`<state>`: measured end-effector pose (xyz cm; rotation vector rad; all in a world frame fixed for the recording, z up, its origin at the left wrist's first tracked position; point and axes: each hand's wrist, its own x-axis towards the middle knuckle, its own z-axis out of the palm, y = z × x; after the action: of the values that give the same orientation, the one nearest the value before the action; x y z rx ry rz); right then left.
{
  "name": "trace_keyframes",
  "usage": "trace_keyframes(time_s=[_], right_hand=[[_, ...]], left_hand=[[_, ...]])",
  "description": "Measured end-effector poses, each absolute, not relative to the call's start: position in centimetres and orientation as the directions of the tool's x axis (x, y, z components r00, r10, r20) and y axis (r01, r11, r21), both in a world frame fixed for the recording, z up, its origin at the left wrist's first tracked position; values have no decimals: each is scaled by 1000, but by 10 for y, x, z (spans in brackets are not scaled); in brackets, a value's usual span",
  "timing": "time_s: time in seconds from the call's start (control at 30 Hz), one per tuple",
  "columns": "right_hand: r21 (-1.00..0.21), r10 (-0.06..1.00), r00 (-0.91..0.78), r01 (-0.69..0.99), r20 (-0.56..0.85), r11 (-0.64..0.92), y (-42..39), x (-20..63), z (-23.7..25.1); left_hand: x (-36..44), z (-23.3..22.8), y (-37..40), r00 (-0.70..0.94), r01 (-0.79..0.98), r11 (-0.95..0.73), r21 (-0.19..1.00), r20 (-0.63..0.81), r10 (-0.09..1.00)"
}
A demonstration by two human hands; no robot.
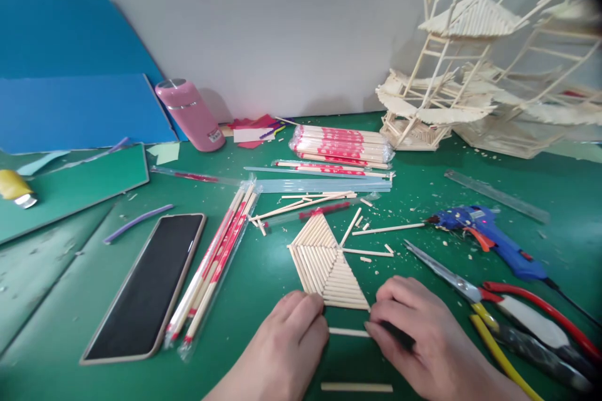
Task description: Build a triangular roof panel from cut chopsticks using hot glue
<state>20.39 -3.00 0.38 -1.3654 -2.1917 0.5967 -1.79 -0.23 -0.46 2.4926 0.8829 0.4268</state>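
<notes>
A short stick (348, 331) is held flat on the green mat (263, 276) near its front edge, between the two hands. Its left end is touched by the closed fingertips of the left hand (286, 335), and its right end is pinched by the curled fingers of the right hand (414, 326). Just behind the stick, a fan-shaped panel (327, 263) of glued sticks is laid, and its front edge is touched by the left fingers. Another loose stick (356, 387) is seen at the very front edge. To the right, scissors (446, 276), pliers (531, 319) and a blue glue gun (489, 235) are placed. To the left, wrapped chopsticks (216, 263) and a phone (148, 288) are laid. Toward the back edge, a chopstick pack (343, 145), a pink bottle (190, 114) and a stick-built model (451, 69) at the back right corner are found.
</notes>
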Motion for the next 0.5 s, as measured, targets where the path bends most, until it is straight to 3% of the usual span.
trace_keyframes(time_s=[0.27,0.4,0.5], right_hand=[[-603,918,-340,695,206,393,-27,204,9],[-506,914,-341,761,220,406,-27,203,11],[-515,911,-351,751,216,412,-28,199,10]], left_hand=[[-13,-16,-7,672,576,-678,456,209,711],[-13,-17,-6,684,551,-731,401,285,672],[-12,-17,-4,664,529,-769,359,388,639]])
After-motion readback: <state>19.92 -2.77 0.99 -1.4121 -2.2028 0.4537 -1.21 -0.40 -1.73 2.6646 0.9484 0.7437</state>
